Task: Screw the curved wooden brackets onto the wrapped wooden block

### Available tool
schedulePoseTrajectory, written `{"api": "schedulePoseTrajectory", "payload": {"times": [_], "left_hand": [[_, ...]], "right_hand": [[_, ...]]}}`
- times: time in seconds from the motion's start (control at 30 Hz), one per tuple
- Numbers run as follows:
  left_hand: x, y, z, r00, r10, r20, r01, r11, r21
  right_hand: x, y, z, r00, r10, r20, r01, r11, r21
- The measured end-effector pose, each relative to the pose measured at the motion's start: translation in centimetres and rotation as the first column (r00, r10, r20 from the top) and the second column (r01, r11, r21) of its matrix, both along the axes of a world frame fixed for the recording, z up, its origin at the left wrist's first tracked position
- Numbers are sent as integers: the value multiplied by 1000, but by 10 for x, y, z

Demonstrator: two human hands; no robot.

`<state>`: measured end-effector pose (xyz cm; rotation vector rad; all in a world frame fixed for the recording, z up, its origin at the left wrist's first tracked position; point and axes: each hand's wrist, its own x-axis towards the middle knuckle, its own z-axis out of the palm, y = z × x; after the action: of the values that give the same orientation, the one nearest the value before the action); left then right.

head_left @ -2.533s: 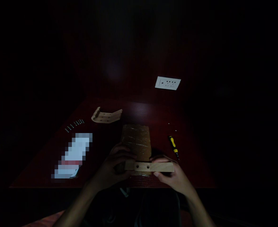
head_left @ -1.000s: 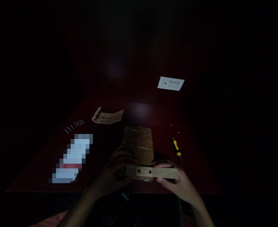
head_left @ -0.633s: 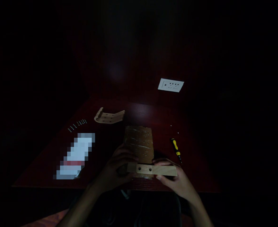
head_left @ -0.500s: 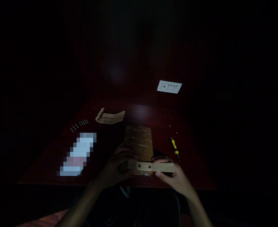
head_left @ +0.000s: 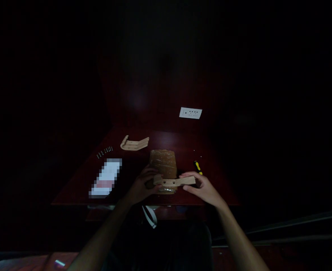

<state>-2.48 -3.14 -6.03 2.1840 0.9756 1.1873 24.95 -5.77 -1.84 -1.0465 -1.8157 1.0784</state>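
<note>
Between my hands is a pale wooden piece (head_left: 170,182) with two dark holes and a raised left end. My left hand (head_left: 143,185) grips that left end, fingers behind and thumb in front. At the other end my right hand (head_left: 201,186) pinches the wood between fingers and thumb. Below and behind it lies a brown slab wrapped in clear film or tape (head_left: 162,162); whether the wood touches it I cannot tell. A yellow and black screwdriver (head_left: 198,166) lies just beyond my right hand, its tip hidden.
A curved wooden assembly (head_left: 134,144) stands at the back left of the dark red table (head_left: 75,188). Several small metal screws or pins (head_left: 105,151) lie in a row near a blurred pale sheet (head_left: 106,178). A white socket plate (head_left: 190,113) is on the wall behind.
The wooden piece has tilted, so its bent profile shows more now. Both hands still hold its ends. My view has shifted, bringing more of the floor and table front into sight.
</note>
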Motion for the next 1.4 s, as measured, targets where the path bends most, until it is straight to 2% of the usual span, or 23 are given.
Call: {"api": "schedulePoseTrajectory", "payload": {"times": [0.13, 0.33, 0.47, 0.6, 0.9, 1.1, 1.2, 1.3, 1.4], "left_hand": [[-1, 2, 0, 1000, -2, -5, 2, 1000, -18], [-3, 1, 12, 998, -24, -61, 21, 999, -44], [-1, 1, 18, 999, -41, -33, 40, 999, -31], [1, 1, 19, 998, -35, -51, 35, 999, -5], [0, 1, 22, 997, -51, -63, 48, 998, -51], [0, 2, 20, 997, -46, -58, 43, 998, -55], [0, 4, 18, 997, -48, -59, 46, 998, -45], [0, 6, 15, 997, -54, -53, 52, 998, -35], [0, 8, 10, 998, -46, -46, 44, 998, -38]], "right_hand": [[-5, 5, -2, 1000, 12, 9, -12, 1000, 1], [-7, 8, -4, 999, 20, 39, -22, 999, 42], [-7, 8, -2, 998, 31, 50, -34, 998, 60], [-6, 12, -6, 997, 47, 55, -52, 995, 90], [-3, 19, -12, 995, 62, 78, -69, 993, 96], [-4, 18, -12, 998, 64, 14, -64, 996, 58], [-6, 17, -17, 997, 47, -62, -47, 999, 11], [-11, 18, -27, 993, 27, -118, -25, 1000, 17], [-18, 21, -40, 996, -23, -86, 27, 998, 51]]}}
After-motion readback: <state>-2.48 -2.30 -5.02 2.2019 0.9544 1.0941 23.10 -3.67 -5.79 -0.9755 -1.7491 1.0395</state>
